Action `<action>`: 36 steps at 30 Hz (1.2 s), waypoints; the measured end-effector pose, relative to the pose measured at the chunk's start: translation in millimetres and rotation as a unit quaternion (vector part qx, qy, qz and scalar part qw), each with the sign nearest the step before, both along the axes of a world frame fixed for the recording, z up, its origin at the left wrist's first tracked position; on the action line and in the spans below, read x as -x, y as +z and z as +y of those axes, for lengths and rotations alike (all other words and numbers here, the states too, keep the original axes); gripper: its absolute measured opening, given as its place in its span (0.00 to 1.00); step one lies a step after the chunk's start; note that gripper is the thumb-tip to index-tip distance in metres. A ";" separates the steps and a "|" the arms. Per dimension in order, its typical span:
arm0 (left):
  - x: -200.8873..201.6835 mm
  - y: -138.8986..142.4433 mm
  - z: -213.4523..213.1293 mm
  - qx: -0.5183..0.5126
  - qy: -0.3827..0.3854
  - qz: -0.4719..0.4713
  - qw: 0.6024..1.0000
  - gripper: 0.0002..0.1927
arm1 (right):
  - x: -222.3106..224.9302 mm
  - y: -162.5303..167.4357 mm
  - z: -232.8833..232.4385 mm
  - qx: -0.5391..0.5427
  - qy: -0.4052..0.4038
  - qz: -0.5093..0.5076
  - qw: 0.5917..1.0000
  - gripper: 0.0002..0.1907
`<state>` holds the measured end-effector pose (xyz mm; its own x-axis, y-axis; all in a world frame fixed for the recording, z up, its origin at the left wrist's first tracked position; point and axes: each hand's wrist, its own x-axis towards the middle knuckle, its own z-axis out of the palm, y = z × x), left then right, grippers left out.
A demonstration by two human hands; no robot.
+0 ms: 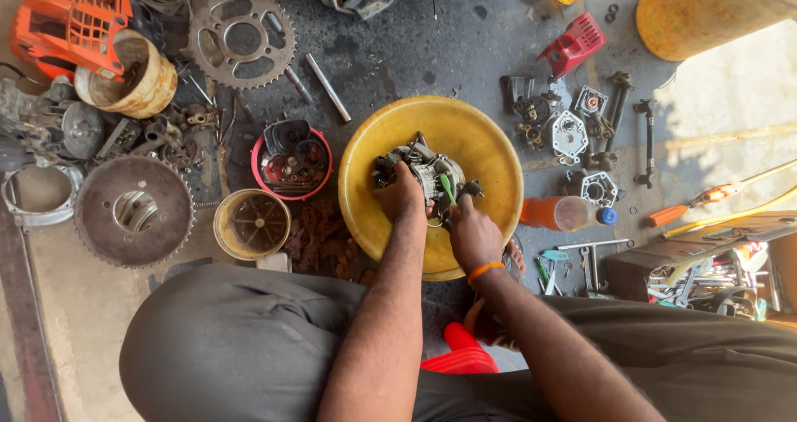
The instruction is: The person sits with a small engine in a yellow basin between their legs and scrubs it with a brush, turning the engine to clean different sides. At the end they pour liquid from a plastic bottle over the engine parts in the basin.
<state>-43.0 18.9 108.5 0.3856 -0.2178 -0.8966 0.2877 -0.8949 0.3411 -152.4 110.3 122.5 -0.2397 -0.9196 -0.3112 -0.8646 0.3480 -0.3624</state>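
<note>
While left hand [401, 196] grips engine part [427, 173] | right hand [471, 233] holds green tool [447, 188]

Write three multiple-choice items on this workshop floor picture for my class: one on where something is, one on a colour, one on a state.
1. Where does the small engine part that both hands work on sit?
A. In the yellow basin
B. On the toolbox
C. In the red tub

2. What colour is the band on the right hand's wrist?
A. Blue
B. Orange
C. White

3. How does the orange bottle beside the basin lie?
A. Upright
B. On its side
C. Inside the basin

Answers:
1. A: the part rests inside the yellow basin, with the left hand gripping it.
2. B: an orange band circles the wrist behind the right hand, which holds a green-handled tool against the part.
3. B: the bottle lies flat on the floor, its blue cap pointing away from the basin.
</note>
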 end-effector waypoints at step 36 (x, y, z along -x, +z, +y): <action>2.1 -18.6 2.3 0.020 -0.052 -0.052 0.997 0.47 | 7.4 -22.1 2.1 -0.016 -0.013 -0.106 0.994 0.12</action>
<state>-45.2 21.2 89.9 0.4500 -0.2958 -0.8426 0.1545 -0.9036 0.3996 -159.8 112.4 100.5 -0.1883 -0.9027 -0.3869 -0.7611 0.3831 -0.5234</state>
